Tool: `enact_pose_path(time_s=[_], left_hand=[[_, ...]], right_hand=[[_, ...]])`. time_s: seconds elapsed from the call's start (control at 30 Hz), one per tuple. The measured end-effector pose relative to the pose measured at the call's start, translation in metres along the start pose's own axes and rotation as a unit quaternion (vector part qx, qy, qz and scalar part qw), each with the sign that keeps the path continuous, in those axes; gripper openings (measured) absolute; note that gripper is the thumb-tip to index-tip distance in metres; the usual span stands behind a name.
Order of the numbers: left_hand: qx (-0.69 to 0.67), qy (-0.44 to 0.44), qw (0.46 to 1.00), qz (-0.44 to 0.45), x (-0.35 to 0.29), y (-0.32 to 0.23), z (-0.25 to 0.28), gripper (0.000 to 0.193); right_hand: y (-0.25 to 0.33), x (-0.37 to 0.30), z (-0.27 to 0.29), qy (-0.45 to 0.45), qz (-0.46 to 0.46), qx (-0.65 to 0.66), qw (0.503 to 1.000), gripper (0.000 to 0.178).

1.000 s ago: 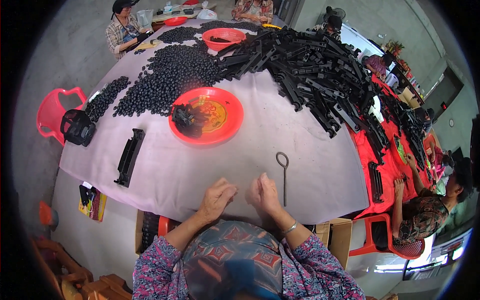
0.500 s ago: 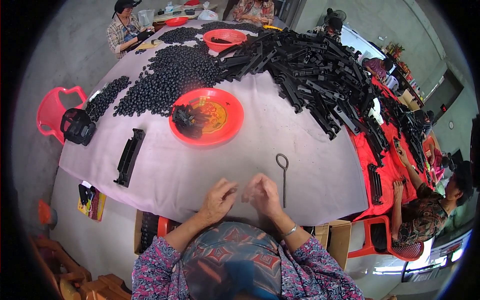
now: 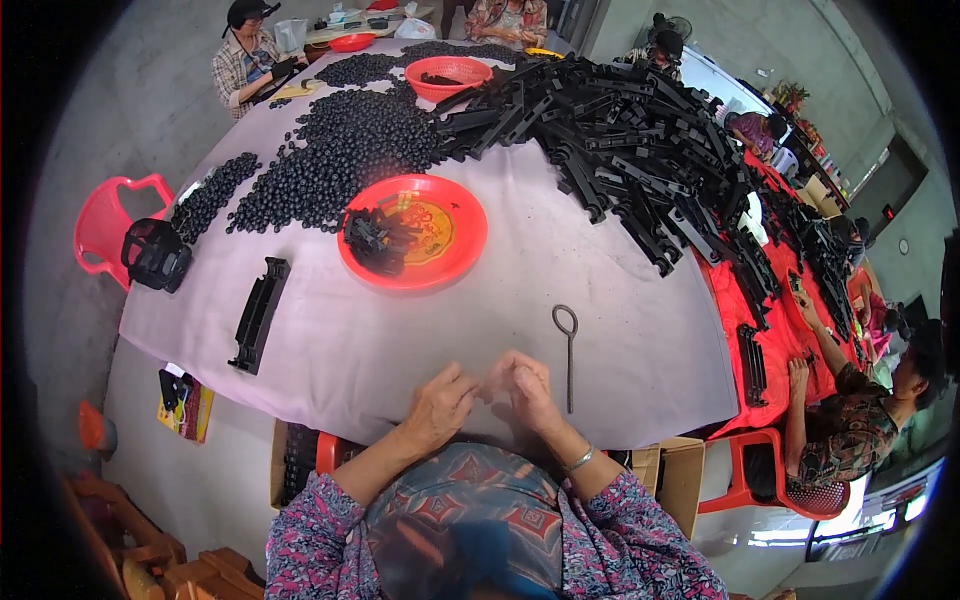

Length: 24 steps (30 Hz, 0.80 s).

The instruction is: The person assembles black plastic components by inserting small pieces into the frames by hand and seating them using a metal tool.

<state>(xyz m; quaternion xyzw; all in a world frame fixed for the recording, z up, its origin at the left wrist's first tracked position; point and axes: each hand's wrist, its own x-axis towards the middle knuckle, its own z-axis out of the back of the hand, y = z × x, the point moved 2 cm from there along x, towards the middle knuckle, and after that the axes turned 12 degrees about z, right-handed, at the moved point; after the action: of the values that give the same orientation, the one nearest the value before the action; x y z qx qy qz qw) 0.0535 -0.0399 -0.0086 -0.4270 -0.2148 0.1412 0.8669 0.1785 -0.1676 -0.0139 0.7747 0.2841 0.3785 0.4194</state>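
Note:
Over the near edge of the cloth, my left hand (image 3: 440,405) and my right hand (image 3: 528,392) are close together, fingertips almost touching. Both have their fingers curled in a pinch; anything between them is too small or hidden to make out. To the right of my right hand lies a dark metal rod with a loop at its top (image 3: 569,350). Beyond my hands sits a red plate (image 3: 463,252) with small black pieces (image 3: 370,240) piled on its left side. A single long black plastic part (image 3: 259,315) lies off to the left.
Many round black pieces (image 3: 350,140) cover the far left of the table, and long black parts (image 3: 640,150) are heaped far right. A red basket (image 3: 447,70) stands between them. A pink chair (image 3: 100,225) is at left; a co-worker (image 3: 850,425) sits at right by a red cloth.
My hands have drawn closer together, and the fingers of my right hand have curled in more. The things on the table have stayed in place.

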Motion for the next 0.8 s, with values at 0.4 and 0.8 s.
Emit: enact_pose_path(time_s=[0.4, 0.8], left_hand=[[0.017, -0.006, 1.000, -0.018, -0.0007, -0.0029, 0.0013, 0.015], [0.028, 0.008, 0.999, -0.032, 0.0005, -0.0040, 0.0035, 0.016]], right_hand=[[-0.0016, 0.0009, 0.0027, 0.001, -0.014, 0.022, 1.000, 0.048], [0.0008, 0.0014, 0.0012, -0.018, -0.019, 0.016, 1.000, 0.050]])
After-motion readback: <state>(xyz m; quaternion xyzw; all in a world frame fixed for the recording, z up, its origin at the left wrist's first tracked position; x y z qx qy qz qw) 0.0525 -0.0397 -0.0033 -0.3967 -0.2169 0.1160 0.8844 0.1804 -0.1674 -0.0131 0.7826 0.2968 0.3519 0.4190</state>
